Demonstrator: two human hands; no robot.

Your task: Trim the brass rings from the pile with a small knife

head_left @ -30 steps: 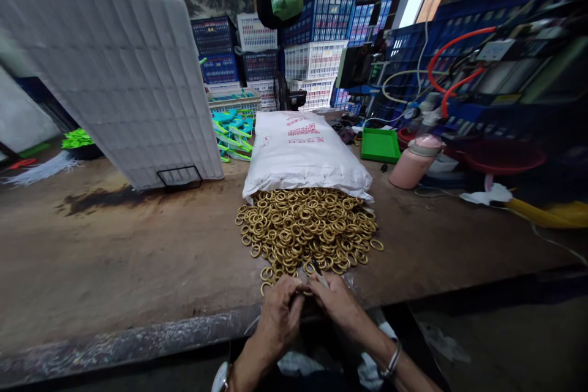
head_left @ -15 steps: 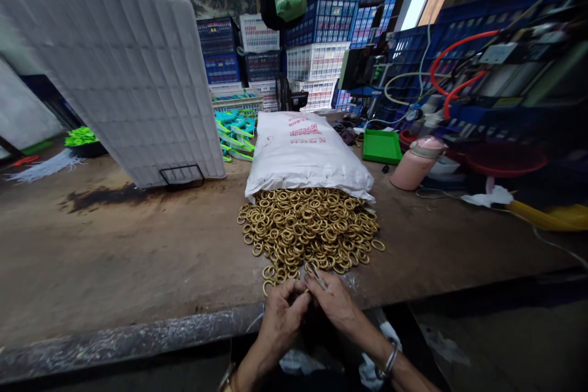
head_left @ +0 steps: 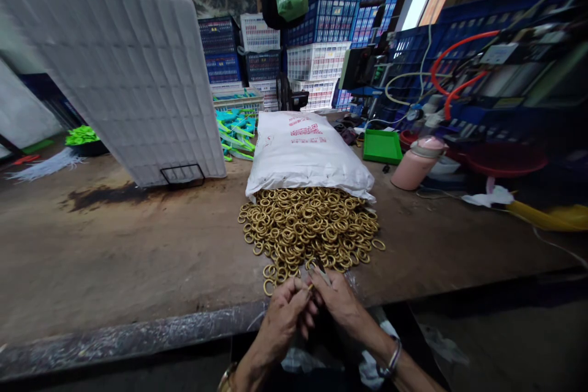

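Observation:
My left hand (head_left: 285, 313) is closed at the table's front edge, its thumb and fingers pinching a gold-coloured ring (head_left: 310, 287), of which only a sliver shows. Beside it, my right hand (head_left: 340, 299) is closed round a slim metal tool (head_left: 323, 275) with a dark tip, perhaps a small blade. The fingertips of both hands meet at the ring. Just beyond them lies a heap of gold-coloured rings (head_left: 312, 226), spilling from the mouth of a white woven sack (head_left: 312, 156) with red print.
A pale ribbed panel (head_left: 138, 86) stands on the table (head_left: 138, 257) at left. Green and blue plastic pieces (head_left: 236, 131) lie behind it. To the right are a green tray (head_left: 382, 146), a pink bottle (head_left: 417, 164) and a red basin (head_left: 503, 159). Stacked crates (head_left: 316, 61) fill the back.
My hands have shifted slightly against each other, and the fingers of my left hand show more below the ring. The tool in my right hand has turned a little. The heap looks the same.

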